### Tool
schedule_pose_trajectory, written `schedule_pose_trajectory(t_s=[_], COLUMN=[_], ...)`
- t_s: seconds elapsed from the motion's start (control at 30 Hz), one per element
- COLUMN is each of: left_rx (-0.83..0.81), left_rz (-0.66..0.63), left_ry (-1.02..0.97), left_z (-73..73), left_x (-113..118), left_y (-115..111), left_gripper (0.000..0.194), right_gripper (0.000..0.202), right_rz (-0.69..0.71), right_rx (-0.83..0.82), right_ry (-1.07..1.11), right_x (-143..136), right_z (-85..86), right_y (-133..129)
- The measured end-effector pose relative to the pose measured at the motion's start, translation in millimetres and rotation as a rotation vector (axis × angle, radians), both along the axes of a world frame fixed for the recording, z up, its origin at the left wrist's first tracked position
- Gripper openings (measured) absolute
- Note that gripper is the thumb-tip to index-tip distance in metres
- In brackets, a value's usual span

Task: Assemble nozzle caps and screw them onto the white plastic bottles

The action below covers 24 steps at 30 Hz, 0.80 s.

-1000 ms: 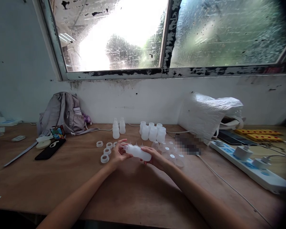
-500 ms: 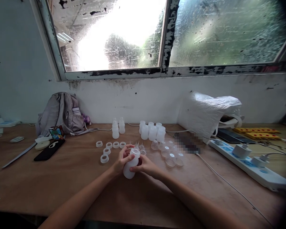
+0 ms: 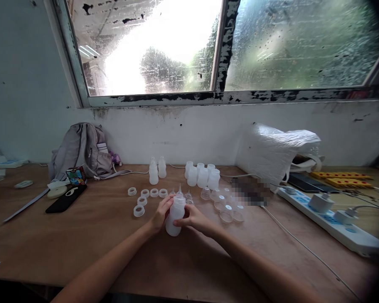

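A frosted baby bottle stands nearly upright at the front middle of the table. A clear nipple with a pointed tip sits on its mouth, and no ring is around its neck. My right hand grips the bottle's right side, thumb across the front. Against the left side, near the neck, my left hand is closed on the bottle; some fingers are hidden behind it. Several white rings lie to the left. Loose clear nipples lie just behind my hands, partly covered.
Several open bottles stand at the back, with two nippled bottles left of them. Clear dome caps lie right. Farther out are a backpack, a black phone, a white cable and a power strip.
The bottle has tipped more upright, and its nipple now points straight up. My left thumb has moved from the bottle's front neck toward its left side. My right hand keeps its grip.
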<state>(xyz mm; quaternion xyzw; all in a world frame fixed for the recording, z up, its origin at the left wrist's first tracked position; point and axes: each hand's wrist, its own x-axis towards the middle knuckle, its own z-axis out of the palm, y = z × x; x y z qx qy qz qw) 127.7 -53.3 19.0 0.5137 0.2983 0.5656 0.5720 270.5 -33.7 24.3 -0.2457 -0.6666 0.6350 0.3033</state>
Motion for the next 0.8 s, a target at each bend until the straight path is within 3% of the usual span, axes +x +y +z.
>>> schedule_pose_trajectory(t_s=[0.17, 0.47, 0.7, 0.8], left_rx=[0.106, 0.207, 0.428, 0.522], left_rz=[-0.01, 0.104, 0.189, 0.224], left_ry=[0.095, 0.295, 0.525, 0.571], left_z=[-0.3, -1.9, 0.8, 0.6], left_x=[3, 1, -3, -3], left_y=[-1, -4, -8, -8], left_gripper=[0.038, 0.043, 0.04, 0.039], right_gripper=[0.043, 0.045, 0.051, 0.049], right_rz=[-0.036, -0.045, 0.074, 0.059], right_rx=[0.044, 0.241, 0.331, 0.389], right_ry=[-0.048, -0.124, -0.218, -0.27], right_x=[0, 4, 13, 20], right_z=[-0.5, 6.3, 4.6, 8.9], right_y=[1, 3, 8, 13])
